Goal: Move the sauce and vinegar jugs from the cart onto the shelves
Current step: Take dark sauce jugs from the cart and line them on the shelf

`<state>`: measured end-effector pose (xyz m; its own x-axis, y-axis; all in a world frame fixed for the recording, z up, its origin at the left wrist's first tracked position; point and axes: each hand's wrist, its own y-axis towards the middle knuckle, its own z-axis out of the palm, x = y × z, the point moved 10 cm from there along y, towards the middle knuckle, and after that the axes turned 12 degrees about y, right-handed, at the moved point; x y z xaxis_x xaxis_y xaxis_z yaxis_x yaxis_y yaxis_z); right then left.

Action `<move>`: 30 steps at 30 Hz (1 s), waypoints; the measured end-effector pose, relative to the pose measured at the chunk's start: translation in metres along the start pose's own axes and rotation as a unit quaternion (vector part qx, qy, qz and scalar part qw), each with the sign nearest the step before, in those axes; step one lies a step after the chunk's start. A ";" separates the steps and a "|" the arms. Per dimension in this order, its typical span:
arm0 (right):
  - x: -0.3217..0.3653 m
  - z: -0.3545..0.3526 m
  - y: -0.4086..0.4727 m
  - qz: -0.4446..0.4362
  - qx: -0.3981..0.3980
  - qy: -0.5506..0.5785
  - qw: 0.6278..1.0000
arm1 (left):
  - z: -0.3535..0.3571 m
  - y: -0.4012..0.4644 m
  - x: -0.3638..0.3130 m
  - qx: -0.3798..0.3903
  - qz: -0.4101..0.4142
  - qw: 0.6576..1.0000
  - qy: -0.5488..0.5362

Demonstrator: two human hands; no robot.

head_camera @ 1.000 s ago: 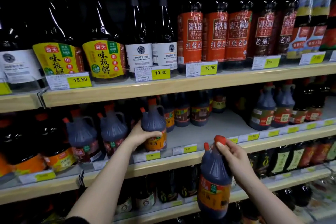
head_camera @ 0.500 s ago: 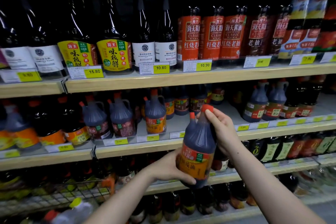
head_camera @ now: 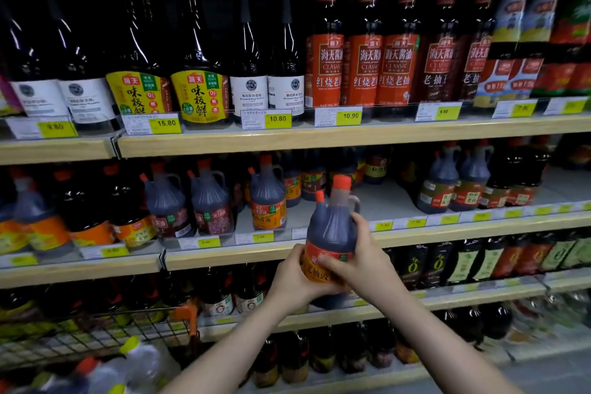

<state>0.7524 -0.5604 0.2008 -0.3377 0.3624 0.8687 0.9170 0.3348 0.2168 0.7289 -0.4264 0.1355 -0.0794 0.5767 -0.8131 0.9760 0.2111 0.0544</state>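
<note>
Both hands are on it now: a dark, squat plastic sauce jug with a red cap and an orange label [head_camera: 332,233] sits upright in front of the middle wooden shelf [head_camera: 224,257], held in the air just short of its front edge. The left hand [head_camera: 295,277] cups the base and lower label from below, fingers curled round the bottom. The right hand [head_camera: 363,257] wraps the side, fingers [head_camera: 332,265] pressed across the label and thumb up by the shoulder. The jug's long axis runs vertical, cap up, with the small spout to the left and the loop handle to the right. The open grey patch of shelf lies straight ahead and slightly above the jug's base, just right of the matching orange-labelled jug already standing there [head_camera: 268,201]. So the move looks like a short lift and push forward, both hands equally near. The wire cart [head_camera: 96,334] waits at lower left.
</note>
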 end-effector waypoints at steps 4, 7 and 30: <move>-0.026 0.002 0.013 0.064 0.010 0.071 0.995 | 0.007 -0.002 -0.009 -0.056 0.003 0.998 0.033; -0.038 0.001 0.019 0.053 -0.030 0.155 0.986 | 0.008 0.005 -0.006 -0.054 0.032 0.998 0.028; -0.037 0.110 0.180 -0.038 -0.033 -0.038 0.998 | -0.089 0.091 0.111 -0.181 0.122 0.929 0.300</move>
<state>0.9068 -0.4175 0.1588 -0.4196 0.4034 0.8131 0.8993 0.3066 0.3119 0.7911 -0.2725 0.1018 -0.0703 0.9551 -0.2880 0.8564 0.2058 0.4736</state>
